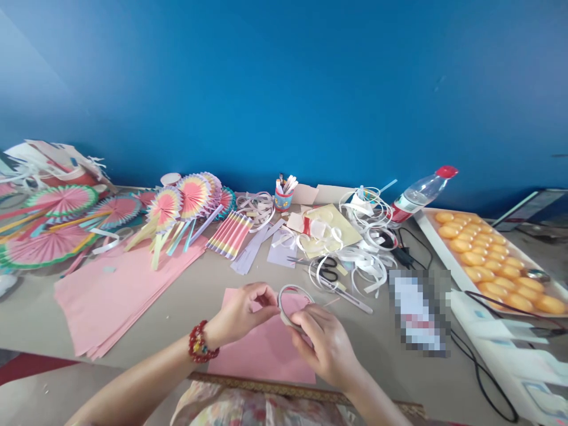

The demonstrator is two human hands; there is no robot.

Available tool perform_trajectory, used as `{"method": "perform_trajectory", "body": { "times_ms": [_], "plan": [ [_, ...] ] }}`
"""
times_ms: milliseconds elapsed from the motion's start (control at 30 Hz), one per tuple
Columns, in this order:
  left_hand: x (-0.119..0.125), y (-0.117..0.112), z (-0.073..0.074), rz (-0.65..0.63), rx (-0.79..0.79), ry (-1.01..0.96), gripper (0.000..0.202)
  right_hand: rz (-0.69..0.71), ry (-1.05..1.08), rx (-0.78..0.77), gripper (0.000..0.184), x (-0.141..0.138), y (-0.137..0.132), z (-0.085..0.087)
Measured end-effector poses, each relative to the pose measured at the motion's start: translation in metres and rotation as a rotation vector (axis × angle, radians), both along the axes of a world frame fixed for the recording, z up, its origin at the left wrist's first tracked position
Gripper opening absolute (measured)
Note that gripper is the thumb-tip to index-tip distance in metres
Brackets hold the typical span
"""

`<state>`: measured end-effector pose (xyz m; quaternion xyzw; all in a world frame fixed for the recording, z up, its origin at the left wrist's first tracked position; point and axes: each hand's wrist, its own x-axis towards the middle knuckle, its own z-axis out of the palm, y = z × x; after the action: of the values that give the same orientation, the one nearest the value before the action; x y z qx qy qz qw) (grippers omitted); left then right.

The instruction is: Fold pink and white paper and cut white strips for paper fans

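Observation:
My right hand (326, 346) grips a thin roll of double-sided tape (293, 294) by its lower edge, holding it upright above a pink sheet of paper (261, 352). My left hand (242, 312), with a red bead bracelet at the wrist, pinches at the roll's left rim with fingertips closed. Both hands hover just over the pink sheet at the table's near edge.
A stack of pink paper (110, 290) lies to the left, folded paper fans (177, 207) behind it. Scissors (326, 269), curled white tape backing strips (364, 248), a pen cup (283, 198), a water bottle (419, 192) and a tray of yellow domes (497, 260) sit to the right.

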<state>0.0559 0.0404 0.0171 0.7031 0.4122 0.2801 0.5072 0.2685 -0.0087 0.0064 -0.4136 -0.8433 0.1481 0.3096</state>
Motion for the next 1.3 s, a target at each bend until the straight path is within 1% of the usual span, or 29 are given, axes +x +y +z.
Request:
{"method": "perform_trajectory", "body": {
  "times_ms": [200,300,433,600,700,800,900,1033,1200,1300],
  "plan": [
    [-0.006,-0.003,-0.01,0.01,-0.084,-0.037,0.023,0.033,-0.023,0.033,0.011,-0.004,0.002,-0.001],
    [-0.009,-0.004,-0.008,0.008,-0.061,-0.022,0.023,0.03,-0.034,0.045,0.011,-0.006,0.004,-0.001],
    [-0.014,-0.005,-0.004,0.023,-0.006,0.039,0.02,-0.009,-0.055,0.034,0.011,-0.004,0.005,0.001],
    [-0.028,0.001,-0.003,0.063,0.0,0.072,0.021,-0.007,-0.076,-0.012,0.011,0.01,0.01,0.01],
    [-0.041,0.008,-0.002,0.108,0.034,0.073,0.024,-0.042,-0.129,-0.014,0.012,0.023,0.016,0.017],
    [-0.055,0.012,-0.004,0.168,0.05,0.127,0.023,-0.084,-0.19,-0.034,0.012,0.035,0.022,0.02],
    [-0.065,0.01,-0.009,0.221,0.063,0.202,0.018,-0.097,-0.24,-0.046,0.015,0.04,0.025,0.019],
    [-0.071,0.002,-0.014,0.244,0.116,0.271,0.015,-0.104,-0.289,-0.035,0.015,0.038,0.026,0.015],
    [-0.072,-0.006,-0.015,0.305,0.163,0.286,0.015,-0.139,-0.329,0.015,0.019,0.036,0.026,0.011],
    [-0.071,-0.007,-0.014,0.311,0.167,0.267,0.016,-0.152,-0.333,0.047,0.021,0.04,0.026,0.007]
  ]
}}
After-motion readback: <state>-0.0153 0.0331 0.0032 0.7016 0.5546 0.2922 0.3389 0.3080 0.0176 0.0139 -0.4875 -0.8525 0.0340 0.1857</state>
